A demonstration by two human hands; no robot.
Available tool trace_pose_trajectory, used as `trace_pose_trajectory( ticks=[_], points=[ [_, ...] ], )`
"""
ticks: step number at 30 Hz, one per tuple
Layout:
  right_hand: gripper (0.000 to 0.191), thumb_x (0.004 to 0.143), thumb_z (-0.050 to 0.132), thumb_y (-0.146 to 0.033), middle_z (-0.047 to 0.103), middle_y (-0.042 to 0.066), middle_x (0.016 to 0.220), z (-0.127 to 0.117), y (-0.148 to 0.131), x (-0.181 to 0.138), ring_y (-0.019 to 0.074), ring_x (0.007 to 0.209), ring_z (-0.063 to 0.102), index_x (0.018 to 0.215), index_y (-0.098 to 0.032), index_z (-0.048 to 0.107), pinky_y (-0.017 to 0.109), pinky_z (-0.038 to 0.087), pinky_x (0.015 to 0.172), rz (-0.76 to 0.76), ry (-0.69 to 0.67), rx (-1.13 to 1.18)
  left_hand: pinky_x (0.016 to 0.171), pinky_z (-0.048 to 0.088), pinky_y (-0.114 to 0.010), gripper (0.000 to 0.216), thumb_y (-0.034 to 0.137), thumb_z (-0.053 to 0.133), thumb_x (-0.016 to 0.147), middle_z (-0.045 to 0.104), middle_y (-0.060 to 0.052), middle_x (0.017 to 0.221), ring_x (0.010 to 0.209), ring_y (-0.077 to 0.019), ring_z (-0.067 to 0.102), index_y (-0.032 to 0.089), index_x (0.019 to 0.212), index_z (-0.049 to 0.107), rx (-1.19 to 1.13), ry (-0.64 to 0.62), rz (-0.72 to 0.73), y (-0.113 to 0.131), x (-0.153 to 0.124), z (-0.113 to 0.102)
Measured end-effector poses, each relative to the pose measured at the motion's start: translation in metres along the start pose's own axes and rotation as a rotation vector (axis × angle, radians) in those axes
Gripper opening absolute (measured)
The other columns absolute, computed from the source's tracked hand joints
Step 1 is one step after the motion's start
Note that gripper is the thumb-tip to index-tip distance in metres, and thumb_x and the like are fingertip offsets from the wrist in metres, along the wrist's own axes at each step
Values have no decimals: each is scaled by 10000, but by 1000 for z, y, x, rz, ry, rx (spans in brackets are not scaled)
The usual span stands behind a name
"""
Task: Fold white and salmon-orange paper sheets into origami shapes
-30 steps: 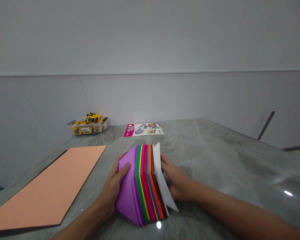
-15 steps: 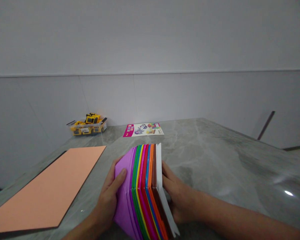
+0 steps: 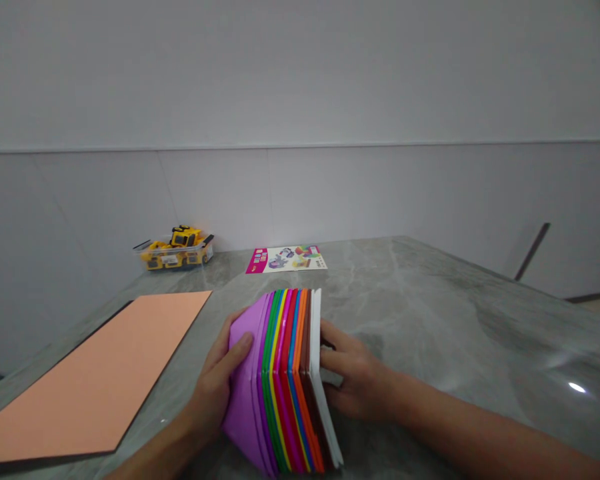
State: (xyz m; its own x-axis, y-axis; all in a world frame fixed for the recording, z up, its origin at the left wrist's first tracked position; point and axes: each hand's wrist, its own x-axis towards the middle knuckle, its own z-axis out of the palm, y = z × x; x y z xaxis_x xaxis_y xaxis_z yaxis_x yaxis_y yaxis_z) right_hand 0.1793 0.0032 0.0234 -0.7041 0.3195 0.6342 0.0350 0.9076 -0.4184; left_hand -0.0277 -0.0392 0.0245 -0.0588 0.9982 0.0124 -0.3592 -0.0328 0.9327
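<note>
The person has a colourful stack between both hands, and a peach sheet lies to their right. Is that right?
No: in the head view, the peach sheet lies to their left. The colourful stack is indeed between the left hand and right hand.

left hand (image 3: 217, 381) partly hidden behind colored stack (image 3: 280, 373), peach board (image 3: 97, 373) cut off, printed sheet's (image 3: 287, 260) lettering illegible

A grey table (image 3: 455, 333) runs back to a pale wall (image 3: 300, 80). On its left lies a peach sheet (image 3: 97, 370), dark along its left edge. Farther back sits a clear box (image 3: 200, 255) of yellow toys (image 3: 186, 237); right of it, near the wall, lies a printed card (image 3: 287, 259), pink at one end. A dark bar (image 3: 533, 251) slants at far right.
</note>
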Motion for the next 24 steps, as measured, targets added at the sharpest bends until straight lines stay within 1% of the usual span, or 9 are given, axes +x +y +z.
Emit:
trace_pose_trajectory(
  ticks=[3,8,11,16,19,24],
  points=[
    [509,762,572,-84,468,98,1297,0,0,-1,264,1216,442,1238,-259,523,391,434,974,-5,23,-18,752,556,-394,647,361,573,823,628,-51,1166,929,-291,647,288,1401,294,-33,-34,-13,0,-1,-1],
    [585,743,582,-77,401,110,1355,1,-4,-3,276,1279,369,1294,-240,471,395,413,1001,15,-21,-35,743,559,-407,644,343,564,833,635,-50,1147,919,-292,650,298,1407,277,-85,-40,-38,0,-3,1],
    [615,721,591,-57,417,103,1347,3,-4,-4,281,1258,397,1294,-248,473,387,425,988,10,14,-25,739,560,-406,645,347,561,832,635,-47,1148,902,-289,656,302,1408,274,-88,-39,-45,0,-4,2],
    [583,732,587,-66,448,108,1318,6,-5,-4,288,1231,427,1277,-246,483,388,438,972,-9,58,-20,750,552,-397,628,354,565,828,622,-31,1175,909,-284,653,321,1394,296,-73,-30,-42,0,-5,1],
    [550,739,581,-64,469,121,1280,7,-5,-4,268,1219,438,1259,-219,491,368,442,975,-25,53,-39,765,541,-410,635,370,576,817,629,-43,1160,911,-293,649,297,1388,309,-45,-6,-34,-1,-6,0],
    [507,720,598,-42,479,157,1238,8,-4,-4,256,1204,446,1209,-141,504,340,453,971,-109,62,-67,786,522,-413,634,375,618,779,624,-77,1148,922,-303,638,241,1348,374,-11,23,-22,1,-10,4]
  ],
)
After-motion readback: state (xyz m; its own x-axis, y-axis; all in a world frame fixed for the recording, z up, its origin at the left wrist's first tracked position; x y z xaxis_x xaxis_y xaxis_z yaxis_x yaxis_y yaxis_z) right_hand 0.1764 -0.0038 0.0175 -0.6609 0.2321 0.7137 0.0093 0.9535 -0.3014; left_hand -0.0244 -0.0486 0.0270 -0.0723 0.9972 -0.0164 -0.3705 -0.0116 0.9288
